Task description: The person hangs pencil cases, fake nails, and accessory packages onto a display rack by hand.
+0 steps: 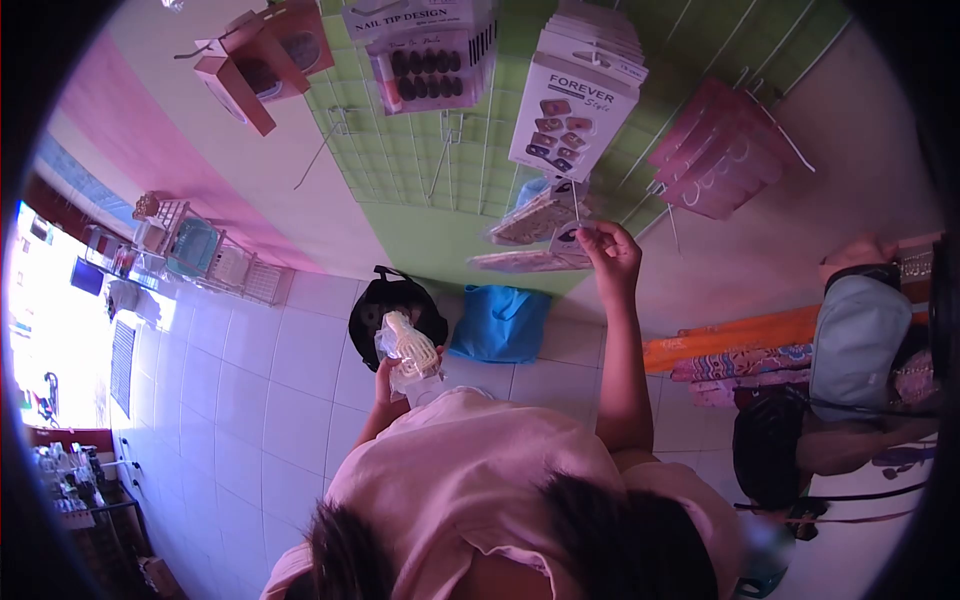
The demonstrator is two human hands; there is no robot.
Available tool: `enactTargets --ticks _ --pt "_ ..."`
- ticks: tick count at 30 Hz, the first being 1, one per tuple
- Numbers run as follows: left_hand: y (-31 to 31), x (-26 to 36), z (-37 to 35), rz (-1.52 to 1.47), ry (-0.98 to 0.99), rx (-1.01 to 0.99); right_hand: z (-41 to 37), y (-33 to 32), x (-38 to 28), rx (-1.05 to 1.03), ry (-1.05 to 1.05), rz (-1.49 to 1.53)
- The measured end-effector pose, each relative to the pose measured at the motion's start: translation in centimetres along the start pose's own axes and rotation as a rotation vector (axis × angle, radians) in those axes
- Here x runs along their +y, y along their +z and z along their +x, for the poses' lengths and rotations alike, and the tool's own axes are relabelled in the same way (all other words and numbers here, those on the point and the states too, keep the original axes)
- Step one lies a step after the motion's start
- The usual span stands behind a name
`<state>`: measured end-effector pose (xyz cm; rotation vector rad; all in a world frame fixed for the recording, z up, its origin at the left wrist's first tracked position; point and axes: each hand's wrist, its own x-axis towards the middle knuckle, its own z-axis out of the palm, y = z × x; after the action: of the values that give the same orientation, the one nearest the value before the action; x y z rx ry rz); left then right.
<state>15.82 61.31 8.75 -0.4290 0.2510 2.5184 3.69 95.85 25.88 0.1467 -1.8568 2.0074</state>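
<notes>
My left hand (pixel 388 380) is closed round a cream-coloured item in clear plastic (pixel 408 350), held low in front of my shirt. Raised to the wire rack, my right hand (pixel 612 250) pinches the top of a clear plastic packet (pixel 566 242) at the end of a metal hook. Behind it on the same hook hang further packets (pixel 535 220). Just above are white boxes (pixel 575 115) printed "FOREVER Style". A pack of dark nail tips (pixel 430 75) hangs to their left.
Pink bags (pixel 720 150) hang right of my right hand, with bare hooks sticking out nearby. A black bag (pixel 372 318) and a blue bag (pixel 500 322) stand on the tiled floor by the wall. Bags and folded cloth (pixel 750 365) are at the right; white baskets (pixel 230 265) at the left.
</notes>
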Motion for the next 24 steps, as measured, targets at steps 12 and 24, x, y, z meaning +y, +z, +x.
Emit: enactTargets --ticks 12,24 --pt "0.8 0.2 0.6 0.051 0.121 0.000 2.5 0.3 2.7 0.047 -0.098 -0.174" --pt "3.6 2.7 1.4 0.032 0.015 0.030 -8.7 8.3 7.2 -0.198 -0.370 -0.629"
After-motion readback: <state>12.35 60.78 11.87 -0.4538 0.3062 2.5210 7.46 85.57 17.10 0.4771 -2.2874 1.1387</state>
